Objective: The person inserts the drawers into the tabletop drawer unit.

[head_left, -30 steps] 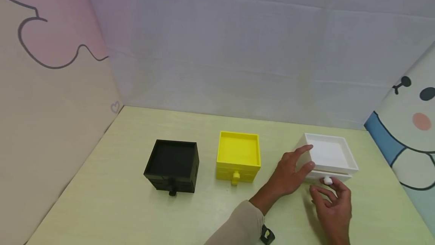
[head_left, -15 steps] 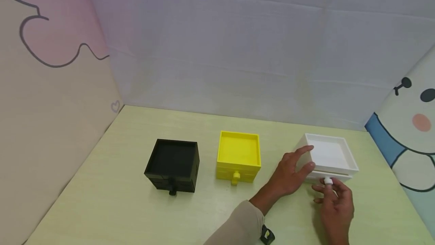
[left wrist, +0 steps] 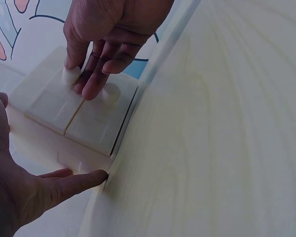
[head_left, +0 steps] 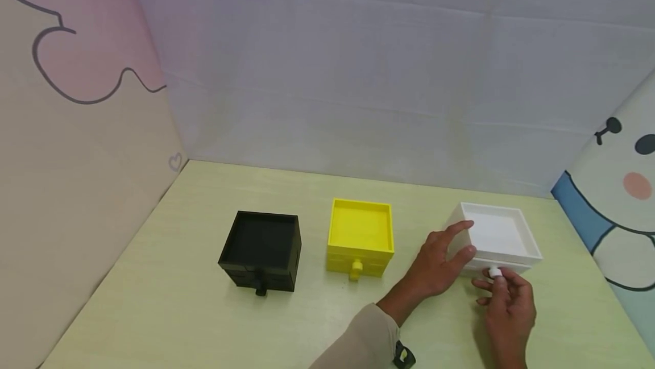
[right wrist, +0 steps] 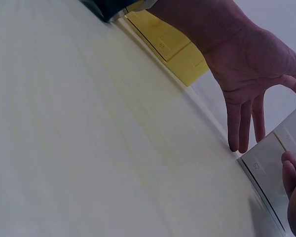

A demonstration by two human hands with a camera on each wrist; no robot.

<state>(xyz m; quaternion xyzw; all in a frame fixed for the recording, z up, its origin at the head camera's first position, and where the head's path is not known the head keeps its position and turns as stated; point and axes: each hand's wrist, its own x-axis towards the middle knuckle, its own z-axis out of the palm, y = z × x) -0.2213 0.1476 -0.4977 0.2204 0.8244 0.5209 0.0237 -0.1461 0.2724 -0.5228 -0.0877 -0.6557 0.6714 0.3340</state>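
A white two-drawer box (head_left: 496,233) with a shallow tray top stands at the right of the table in the head view. My left hand (head_left: 434,262) is spread at its left side, thumb near the front corner and a finger at the tray rim. With thumb and fingers, my right hand (head_left: 512,315) pinches the white knob (head_left: 494,272) of the upper drawer. In the left wrist view, the lower drawer's knob (left wrist: 110,94) shows below those fingers, partly behind them. The right wrist view catches the right fingertips (right wrist: 289,168) against the box front, the knob hidden.
A yellow drawer box (head_left: 360,226) stands mid-table, and a black drawer box (head_left: 261,239) is to its left. Both have knobs facing the front. A white cloth wall (head_left: 327,73) closes off the back, with printed panels at both sides.
My right thumb has come up onto the knob, closing the pinch with the fingers. My left hand has kept its place at the box, and the boxes stand where they were.
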